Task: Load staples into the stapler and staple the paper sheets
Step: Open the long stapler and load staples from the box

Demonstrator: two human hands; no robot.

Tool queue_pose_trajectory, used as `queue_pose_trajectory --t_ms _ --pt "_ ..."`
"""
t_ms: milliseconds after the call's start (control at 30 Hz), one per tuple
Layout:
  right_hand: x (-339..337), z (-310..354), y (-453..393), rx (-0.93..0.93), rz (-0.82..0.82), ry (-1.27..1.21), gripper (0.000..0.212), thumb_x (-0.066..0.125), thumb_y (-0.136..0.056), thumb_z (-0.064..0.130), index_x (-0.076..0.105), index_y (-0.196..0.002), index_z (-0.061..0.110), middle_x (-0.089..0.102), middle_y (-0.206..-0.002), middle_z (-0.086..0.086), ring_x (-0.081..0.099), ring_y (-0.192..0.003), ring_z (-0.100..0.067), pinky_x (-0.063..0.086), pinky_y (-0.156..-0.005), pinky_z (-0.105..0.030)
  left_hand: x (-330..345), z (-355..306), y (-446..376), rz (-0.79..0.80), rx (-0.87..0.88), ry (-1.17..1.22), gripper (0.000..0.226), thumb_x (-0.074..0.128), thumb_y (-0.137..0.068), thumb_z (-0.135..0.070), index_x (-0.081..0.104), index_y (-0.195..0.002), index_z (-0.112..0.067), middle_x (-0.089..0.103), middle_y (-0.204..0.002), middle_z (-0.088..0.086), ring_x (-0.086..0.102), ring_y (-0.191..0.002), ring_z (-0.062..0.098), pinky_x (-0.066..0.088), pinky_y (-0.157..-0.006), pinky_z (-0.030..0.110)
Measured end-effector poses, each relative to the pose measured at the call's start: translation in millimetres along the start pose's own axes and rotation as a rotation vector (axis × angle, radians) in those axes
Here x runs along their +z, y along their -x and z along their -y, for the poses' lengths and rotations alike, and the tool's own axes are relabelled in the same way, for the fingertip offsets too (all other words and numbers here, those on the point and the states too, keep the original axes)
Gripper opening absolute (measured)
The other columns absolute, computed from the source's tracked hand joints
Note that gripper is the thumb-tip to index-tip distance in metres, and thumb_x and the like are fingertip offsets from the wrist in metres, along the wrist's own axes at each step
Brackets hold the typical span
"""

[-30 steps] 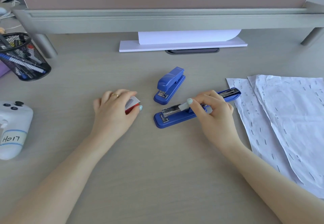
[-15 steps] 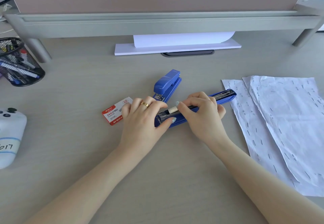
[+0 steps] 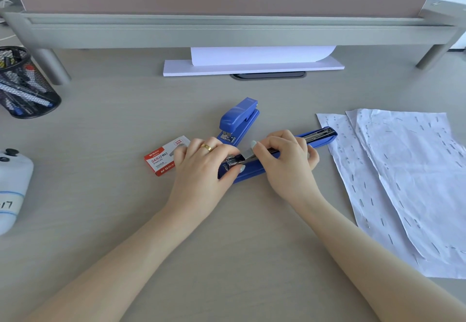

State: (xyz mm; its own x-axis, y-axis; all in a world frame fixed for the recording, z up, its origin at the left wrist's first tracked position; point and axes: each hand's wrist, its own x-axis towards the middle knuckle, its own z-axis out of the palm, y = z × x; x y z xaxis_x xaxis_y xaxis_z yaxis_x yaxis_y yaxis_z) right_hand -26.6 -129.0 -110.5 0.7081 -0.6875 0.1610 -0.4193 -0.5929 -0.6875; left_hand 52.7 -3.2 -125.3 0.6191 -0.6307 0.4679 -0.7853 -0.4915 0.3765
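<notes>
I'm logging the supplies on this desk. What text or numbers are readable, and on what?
"24/6" and "STAPLES", with a red brand mark, partly legible as "M&G": staple box.
"17", handwritten, cut off at the frame edge: label on the white device.
Smaller print on the box: too small to read.
Staplers, paper sheets: no readable text.

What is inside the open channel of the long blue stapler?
In the long blue stapler, the far end of the metal channel shows only its rail. Nearer, the right hand presses a staple strip into it; both hands cover the rest.
</notes>
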Motion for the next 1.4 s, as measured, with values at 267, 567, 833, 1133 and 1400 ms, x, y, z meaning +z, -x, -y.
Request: queue_pose_trajectory --t_ms 267,567,833,1133,1400 --pt "3.4 -2.7 -0.2 -0.046 -0.052 0.043 0.028 0.052 -0.089 0.039 0.059 -0.066 0.024 0.05 -0.091 0.014 0.038 -0.099 -0.013 0.006 -0.111 -0.04 -1.0 -1.4 0.2 0.014 0.004 0.0 0.027 0.044 -0.077 -0.046 0.061 -0.09 -0.028 0.062 -0.086 -0.01 0.04 -0.088 0.011 0.019 -0.072 0.029" --pt "3.3 -7.3 1.1 -0.11 -0.06 0.093 0.027 0.05 -0.091 0.034 0.055 -0.069 0.019 0.05 -0.09 0.013 0.038 -0.095 -0.016 -0.005 -0.111 -0.045 -4.9 -4.4 -0.2 0.042 0.001 0.05 0.022 0.048 -0.079 -0.04 0.059 -0.092 -0.026 0.054 -0.081 -0.015 0.052 -0.088 0.019 0.023 -0.077 0.031" --pt "0.6 -8.3 2.9 -0.235 -0.192 0.229 0.042 0.04 -0.09 0.048 0.051 -0.064 0.018 0.055 -0.08 0.008 0.046 -0.081 -0.017 -0.008 -0.111 -0.047 -5.5 -3.6 0.5 0.049 0.008 0.08 0.021 0.053 -0.079 -0.034 0.059 -0.097 -0.025 0.048 -0.081 -0.018 0.049 -0.089 0.015 0.021 -0.077 0.028" --pt "-6.5 -12.2 6.8 -0.331 -0.203 0.216 0.034 0.029 -0.087 0.028 0.061 -0.078 0.021 0.058 -0.094 0.011 0.052 -0.09 -0.016 -0.014 -0.109 -0.042 -6.3 -1.7 1.1 0.051 -0.02 0.167 0.015 0.064 -0.08 -0.027 0.059 -0.093 -0.023 0.065 -0.085 -0.008 0.053 -0.089 0.019 0.021 -0.078 0.025" --pt "-7.1 -12.3 9.2 -0.377 -0.169 0.098 0.038 0.033 -0.079 0.026 0.07 -0.079 0.022 0.062 -0.095 0.01 0.054 -0.091 -0.012 -0.001 -0.112 -0.044 -7.6 -1.9 1.2 0.061 -0.093 0.178 0.015 0.068 -0.077 -0.031 0.059 -0.084 -0.022 0.062 -0.076 -0.008 0.052 -0.084 0.018 0.021 -0.076 0.026"
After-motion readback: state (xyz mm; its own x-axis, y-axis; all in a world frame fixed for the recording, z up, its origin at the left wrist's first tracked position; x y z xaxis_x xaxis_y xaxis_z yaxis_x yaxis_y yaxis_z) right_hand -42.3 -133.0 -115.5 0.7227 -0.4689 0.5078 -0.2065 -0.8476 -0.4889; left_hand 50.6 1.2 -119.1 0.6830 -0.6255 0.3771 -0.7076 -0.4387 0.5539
